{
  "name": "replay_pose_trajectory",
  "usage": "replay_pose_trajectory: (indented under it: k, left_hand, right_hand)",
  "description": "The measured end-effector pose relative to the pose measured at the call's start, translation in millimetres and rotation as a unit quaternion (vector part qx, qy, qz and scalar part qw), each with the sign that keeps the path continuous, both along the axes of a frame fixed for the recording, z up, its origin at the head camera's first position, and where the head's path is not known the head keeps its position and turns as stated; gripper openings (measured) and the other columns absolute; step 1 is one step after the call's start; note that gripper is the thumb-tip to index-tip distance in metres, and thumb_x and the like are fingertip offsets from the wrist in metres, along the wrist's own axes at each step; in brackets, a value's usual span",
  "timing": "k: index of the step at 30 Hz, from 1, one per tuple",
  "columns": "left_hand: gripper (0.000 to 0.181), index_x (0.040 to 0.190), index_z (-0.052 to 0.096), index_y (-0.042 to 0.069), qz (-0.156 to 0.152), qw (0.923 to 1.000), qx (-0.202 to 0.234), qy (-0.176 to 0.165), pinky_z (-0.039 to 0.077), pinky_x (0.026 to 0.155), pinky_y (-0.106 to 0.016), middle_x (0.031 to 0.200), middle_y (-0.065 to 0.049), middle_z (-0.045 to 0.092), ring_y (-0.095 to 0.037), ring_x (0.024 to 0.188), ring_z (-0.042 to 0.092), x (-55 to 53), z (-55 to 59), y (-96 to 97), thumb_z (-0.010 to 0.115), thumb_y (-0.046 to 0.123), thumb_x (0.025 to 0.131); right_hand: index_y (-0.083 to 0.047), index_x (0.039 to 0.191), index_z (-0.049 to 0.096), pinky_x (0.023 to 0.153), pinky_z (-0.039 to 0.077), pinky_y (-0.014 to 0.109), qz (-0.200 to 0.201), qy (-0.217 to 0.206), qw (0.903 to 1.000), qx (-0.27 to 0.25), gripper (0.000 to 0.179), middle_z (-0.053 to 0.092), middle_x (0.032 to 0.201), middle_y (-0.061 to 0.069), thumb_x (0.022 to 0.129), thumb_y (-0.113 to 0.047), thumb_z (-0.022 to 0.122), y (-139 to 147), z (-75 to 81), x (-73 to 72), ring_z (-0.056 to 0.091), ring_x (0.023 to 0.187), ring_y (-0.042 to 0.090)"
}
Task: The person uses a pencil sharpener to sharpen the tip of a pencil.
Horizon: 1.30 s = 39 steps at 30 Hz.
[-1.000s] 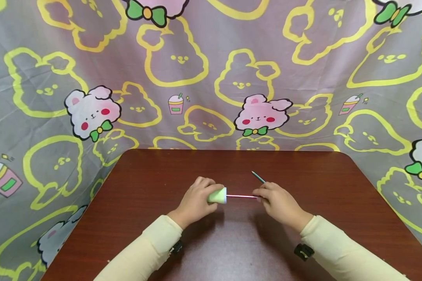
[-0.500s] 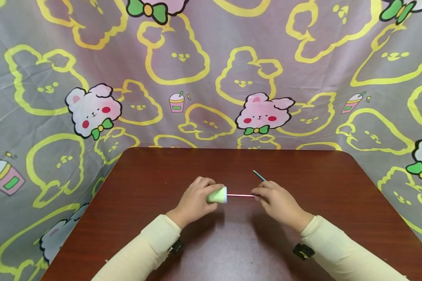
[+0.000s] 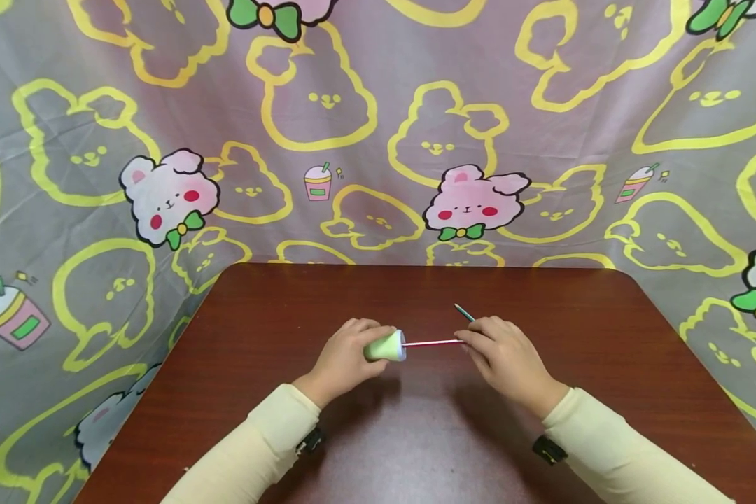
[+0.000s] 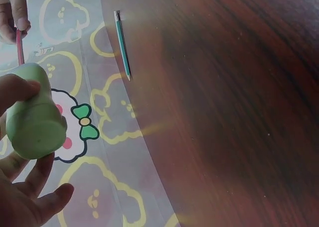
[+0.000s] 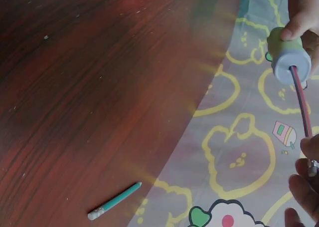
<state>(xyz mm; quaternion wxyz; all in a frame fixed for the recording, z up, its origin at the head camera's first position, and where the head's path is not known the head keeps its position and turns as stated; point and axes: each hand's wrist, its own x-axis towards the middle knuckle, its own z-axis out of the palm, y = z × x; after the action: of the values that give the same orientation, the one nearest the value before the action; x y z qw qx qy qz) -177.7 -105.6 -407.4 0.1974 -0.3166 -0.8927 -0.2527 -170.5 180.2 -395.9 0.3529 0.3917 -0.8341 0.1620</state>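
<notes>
My left hand (image 3: 340, 358) grips a pale green pencil sharpener (image 3: 386, 346), held on its side above the table with its whitish end facing right. A red pencil (image 3: 433, 344) has its tip in the hole of that end, as the right wrist view shows. Near its eraser end, my right hand (image 3: 510, 360) pinches the pencil between thumb and fingers. In the left wrist view the rounded base of the sharpener (image 4: 37, 127) faces the camera. Beyond the right hand lies a teal pencil (image 5: 117, 200) with a white eraser, partly hidden by that hand in the head view.
The dark reddish-brown wooden table (image 3: 277, 308) has rounded far corners. A grey cloth (image 3: 365, 126) printed with yellow outlines and pink cartoon heads hangs behind it and along both sides.
The right hand has shifted slightly right and its fingers have turned a little, with slightly more of the red pencil showing. The left hand and the sharpener have moved slightly left and up.
</notes>
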Motion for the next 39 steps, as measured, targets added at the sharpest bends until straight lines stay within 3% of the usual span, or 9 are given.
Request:
replay_pose_trajectory:
  k: [5, 18, 21, 24, 28, 30, 32, 35, 39]
  left_hand:
    - [0.048, 0.112, 0.071, 0.012, -0.006, 0.9996, 0.022, -0.015, 0.05, 0.077, -0.035, 0.1, -0.003, 0.066, -0.021, 0.091, 0.057, 0.5, 2.3, 0.1, 0.085, 0.01, 0.065]
    - [0.048, 0.11, 0.073, 0.009, -0.023, 0.9988, 0.039, -0.02, 0.049, 0.082, -0.033, 0.103, -0.004, 0.071, -0.022, 0.094, 0.058, 3.5, 3.7, 0.2, 0.083, 0.009, 0.064]
    - [0.047, 0.109, 0.073, 0.008, -0.028, 0.9989, 0.036, 0.008, 0.049, 0.081, -0.032, 0.103, -0.004, 0.071, -0.022, 0.092, 0.057, 4.4, 3.0, -0.5, 0.084, 0.008, 0.063]
    - [0.045, 0.108, 0.074, 0.009, -0.03, 0.9983, 0.017, 0.048, 0.05, 0.079, -0.03, 0.103, -0.003, 0.071, -0.021, 0.092, 0.056, 5.4, 3.1, -0.6, 0.083, 0.008, 0.064]
    - [0.043, 0.109, 0.074, 0.011, -0.038, 0.9954, -0.022, 0.085, 0.052, 0.078, -0.03, 0.103, -0.001, 0.071, -0.021, 0.093, 0.056, 6.5, 4.1, 0.1, 0.082, 0.008, 0.066]
    - [0.043, 0.11, 0.074, 0.011, -0.04, 0.9954, -0.03, 0.082, 0.052, 0.078, -0.03, 0.104, -0.001, 0.071, -0.02, 0.094, 0.056, 6.8, 4.5, 0.1, 0.081, 0.009, 0.067]
    - [0.043, 0.109, 0.074, 0.011, -0.035, 0.9974, -0.021, 0.059, 0.052, 0.078, -0.031, 0.104, -0.002, 0.071, -0.021, 0.094, 0.056, 6.5, 5.3, 0.0, 0.082, 0.009, 0.067]
    - [0.044, 0.11, 0.073, 0.009, -0.026, 0.9995, 0.017, 0.003, 0.051, 0.079, -0.031, 0.105, -0.003, 0.071, -0.021, 0.094, 0.057, 5.6, 7.8, -0.5, 0.083, 0.009, 0.067]
    - [0.045, 0.111, 0.073, 0.009, -0.017, 0.9951, 0.067, -0.072, 0.051, 0.079, -0.031, 0.107, -0.004, 0.071, -0.022, 0.093, 0.057, 5.1, 13.3, -1.2, 0.083, 0.008, 0.068]
  right_hand:
    - [-0.004, 0.098, 0.072, 0.067, 0.047, 0.041, 0.011, 0.034, 0.9994, -0.003, 0.047, 0.064, 0.09, 0.004, 0.105, -0.032, 0.034, 0, -1.5, -2.1, 0.059, 0.079, 0.022]
    - [0.001, 0.089, 0.066, 0.058, 0.045, 0.031, 0.041, 0.103, 0.9935, 0.023, 0.035, 0.059, 0.081, 0.006, 0.1, -0.004, 0.034, -5, -6.0, -1.5, 0.051, 0.068, 0.021]
    - [0.0, 0.089, 0.067, 0.058, 0.048, 0.03, 0.032, 0.055, 0.9978, 0.021, 0.021, 0.06, 0.082, 0.005, 0.095, 0.0, 0.047, -7, -3.2, 2.4, 0.053, 0.072, 0.02]
    - [-0.001, 0.088, 0.07, 0.06, 0.049, 0.029, 0.012, -0.059, 0.9982, 0.009, 0.008, 0.061, 0.079, 0.0, 0.084, 0.003, 0.065, -9, 2.6, 8.0, 0.055, 0.073, 0.016]
    - [-0.002, 0.089, 0.073, 0.063, 0.049, 0.027, -0.026, -0.237, 0.9712, 0.003, 0.011, 0.063, 0.078, -0.005, 0.08, 0.004, 0.072, -10, 13.7, 13.7, 0.056, 0.071, 0.009]
    - [-0.003, 0.089, 0.073, 0.063, 0.049, 0.027, -0.038, -0.257, 0.9654, 0.019, 0.009, 0.063, 0.078, -0.006, 0.081, 0.002, 0.071, -9, 16.4, 14.2, 0.056, 0.07, 0.008]
    - [-0.004, 0.09, 0.073, 0.063, 0.05, 0.029, -0.039, -0.212, 0.9756, 0.04, 0.01, 0.063, 0.079, -0.005, 0.08, -0.001, 0.073, -9, 15.6, 13.0, 0.057, 0.072, 0.01]
    - [-0.005, 0.093, 0.073, 0.063, 0.05, 0.031, -0.027, -0.087, 0.9946, 0.051, 0.014, 0.065, 0.082, -0.002, 0.079, -0.006, 0.075, -7, 9.7, 8.5, 0.059, 0.075, 0.014]
    - [-0.005, 0.099, 0.072, 0.063, 0.049, 0.035, -0.008, 0.035, 0.998, 0.052, 0.024, 0.066, 0.084, 0.001, 0.097, -0.022, 0.056, -3, 3.4, 1.4, 0.058, 0.073, 0.019]
